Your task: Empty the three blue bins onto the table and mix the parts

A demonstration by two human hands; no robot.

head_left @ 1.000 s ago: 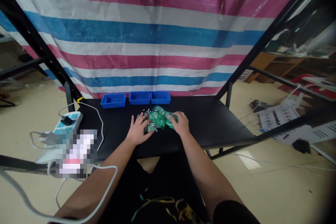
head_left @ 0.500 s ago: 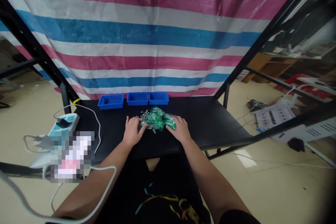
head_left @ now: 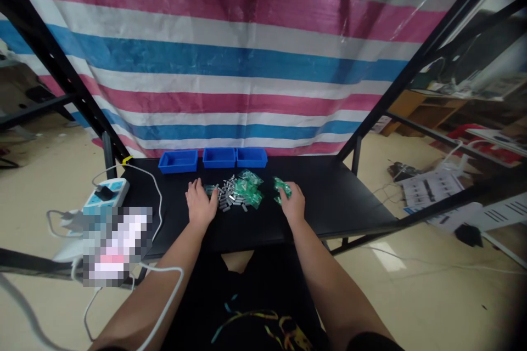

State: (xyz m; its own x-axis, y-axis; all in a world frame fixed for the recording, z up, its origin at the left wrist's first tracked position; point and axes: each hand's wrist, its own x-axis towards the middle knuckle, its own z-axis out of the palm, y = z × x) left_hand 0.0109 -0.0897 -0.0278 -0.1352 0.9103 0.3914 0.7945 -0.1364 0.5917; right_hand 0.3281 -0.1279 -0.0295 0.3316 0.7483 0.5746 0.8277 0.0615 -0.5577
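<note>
Several small grey metal cylinders lie in a loose pile on the black table. Green-and-clear plastic packets rest against the pile's right side. My left hand is at the pile's left edge, its thumb beside a clear plastic piece; whether it grips this is hard to see. To the right of the pile, apart from it, my right hand is closed on another green packet.
Three blue bins stand along the table's back edge before a striped sheet. At the left are a power strip, cables and a blurred-out object. Black frame posts flank the table.
My right hand has moved right, carrying a green packet away from the others. My left hand has shifted slightly left, and more of the metal cylinders show between the hands.
</note>
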